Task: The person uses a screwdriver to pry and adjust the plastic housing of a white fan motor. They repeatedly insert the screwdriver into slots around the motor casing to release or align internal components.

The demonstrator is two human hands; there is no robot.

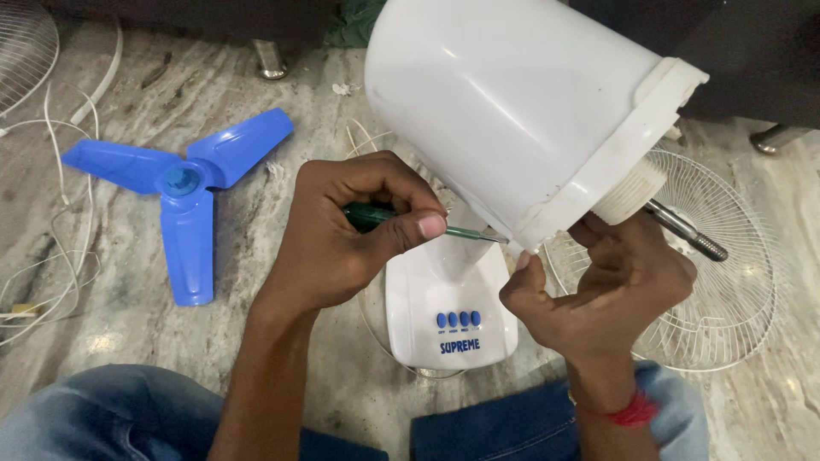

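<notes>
My left hand grips a green-handled screwdriver, its metal tip touching the rim of a large white fan motor housing. The housing is tilted, front end down to the right, and a threaded metal shaft sticks out of it. My right hand holds the housing from below, by its ribbed white collar. A red thread circles my right wrist. Under my hands stands the white fan base with several blue buttons.
A blue three-blade fan propeller lies on the marble floor at left. A white wire fan guard lies at right, another guard at top left. White cable trails along the left. My jeans-clad knees fill the bottom edge.
</notes>
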